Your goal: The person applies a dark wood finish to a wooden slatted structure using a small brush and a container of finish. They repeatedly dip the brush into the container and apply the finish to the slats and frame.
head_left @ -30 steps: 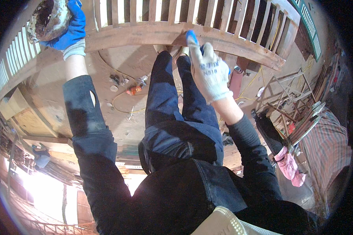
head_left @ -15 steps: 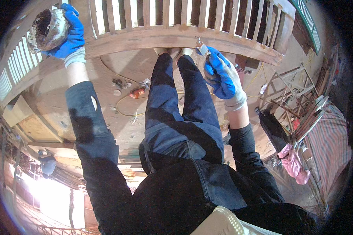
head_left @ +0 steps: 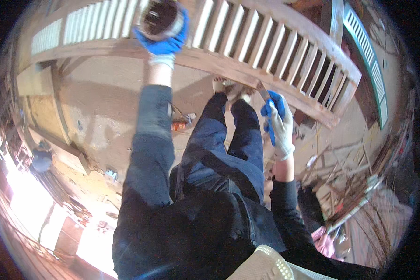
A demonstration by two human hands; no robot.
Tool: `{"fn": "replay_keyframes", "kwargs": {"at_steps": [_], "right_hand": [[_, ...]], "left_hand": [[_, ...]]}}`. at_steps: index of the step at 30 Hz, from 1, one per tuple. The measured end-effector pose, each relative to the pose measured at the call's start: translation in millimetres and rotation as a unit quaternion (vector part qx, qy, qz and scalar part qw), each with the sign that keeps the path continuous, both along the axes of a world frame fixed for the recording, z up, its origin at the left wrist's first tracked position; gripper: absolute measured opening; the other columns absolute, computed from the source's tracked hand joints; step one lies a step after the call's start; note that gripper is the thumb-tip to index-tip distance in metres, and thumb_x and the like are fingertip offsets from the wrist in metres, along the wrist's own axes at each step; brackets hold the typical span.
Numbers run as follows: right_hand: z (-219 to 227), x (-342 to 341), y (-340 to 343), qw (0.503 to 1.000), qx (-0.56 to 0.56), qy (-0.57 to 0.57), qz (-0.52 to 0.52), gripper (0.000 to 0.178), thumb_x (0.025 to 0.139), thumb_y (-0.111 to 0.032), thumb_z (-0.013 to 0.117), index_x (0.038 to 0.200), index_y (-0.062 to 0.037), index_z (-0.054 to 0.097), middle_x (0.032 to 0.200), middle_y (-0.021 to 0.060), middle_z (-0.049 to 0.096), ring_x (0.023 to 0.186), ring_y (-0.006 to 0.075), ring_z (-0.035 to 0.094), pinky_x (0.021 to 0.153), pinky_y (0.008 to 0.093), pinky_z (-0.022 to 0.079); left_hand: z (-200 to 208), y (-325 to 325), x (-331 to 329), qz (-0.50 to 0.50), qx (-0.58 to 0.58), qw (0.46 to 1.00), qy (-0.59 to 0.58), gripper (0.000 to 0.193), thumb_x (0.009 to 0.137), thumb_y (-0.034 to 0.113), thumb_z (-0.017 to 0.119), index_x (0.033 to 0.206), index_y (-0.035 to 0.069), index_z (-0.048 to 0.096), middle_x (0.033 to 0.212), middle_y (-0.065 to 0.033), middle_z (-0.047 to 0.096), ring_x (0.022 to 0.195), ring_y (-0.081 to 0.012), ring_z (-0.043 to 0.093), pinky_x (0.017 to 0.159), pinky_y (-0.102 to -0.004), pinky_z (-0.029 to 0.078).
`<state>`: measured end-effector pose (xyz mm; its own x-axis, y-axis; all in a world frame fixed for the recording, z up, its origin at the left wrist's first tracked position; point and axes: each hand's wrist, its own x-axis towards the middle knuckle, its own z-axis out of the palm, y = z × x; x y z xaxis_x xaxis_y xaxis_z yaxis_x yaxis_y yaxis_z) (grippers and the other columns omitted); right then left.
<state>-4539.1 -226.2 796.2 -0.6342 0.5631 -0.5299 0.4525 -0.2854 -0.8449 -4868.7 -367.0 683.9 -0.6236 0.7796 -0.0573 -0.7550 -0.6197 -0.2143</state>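
Observation:
In a blue-and-white work glove, my left hand (head_left: 165,44) grips a round, pale, crusted pot (head_left: 159,21) with a dark inside, held over the slatted wooden panel (head_left: 219,65). My right hand (head_left: 277,116), gloved alike, is closed round a small flat-bladed tool that looks like a putty knife (head_left: 262,89). Its blade points up toward the panel's near rail, and I cannot tell whether it touches. Glove fingers hide the handle.
My feet (head_left: 220,85) stand close to the panel's near edge. Green louvred frame (head_left: 368,60) at the far right. Wooden sticks (head_left: 340,163) and pink cloth (head_left: 324,242) lie on the right. An orange object (head_left: 178,126) is on the floor, and pale boards (head_left: 37,88) stand at left.
The view has turned, and the panel now slants down to the right. My left hand with the pot appears further right; my right hand with the putty knife appears lower and slightly right.

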Motion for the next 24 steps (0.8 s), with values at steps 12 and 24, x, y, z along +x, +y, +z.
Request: {"fn": "replay_keyframes", "kwargs": {"at_steps": [12, 24], "right_hand": [[121.5, -29.0, 0.7, 0.960, 0.111, -0.021, 0.257, 0.020, 0.095, -0.017, 0.062, 0.106, 0.0001, 0.063, 0.076, 0.0046, 0.059, 0.065, 0.0091, 0.052, 0.058, 0.0267, 0.045], [221.4, -53.0, 4.5, 0.654, 0.551, 0.270, 0.443, 0.019, 0.078, -0.016, 0.067, 0.096, -0.0125, 0.068, 0.090, 0.0064, 0.060, 0.081, 0.0223, 0.062, 0.066, 0.0355, 0.049]], "left_hand": [[126.1, -67.3, 184.1, 0.022, -0.299, 0.931, 0.210, 0.086, 0.086, 0.056, 0.056, 0.148, 0.003, 0.029, 0.149, -0.0166, 0.037, 0.136, -0.0316, 0.038, 0.115, -0.0471, 0.028], [223.6, -73.9, 222.9, 0.174, -0.354, 0.880, 0.263, 0.079, 0.085, 0.046, 0.062, 0.142, -0.002, 0.036, 0.138, -0.0206, 0.048, 0.128, -0.0311, 0.048, 0.110, -0.0447, 0.037]]}}
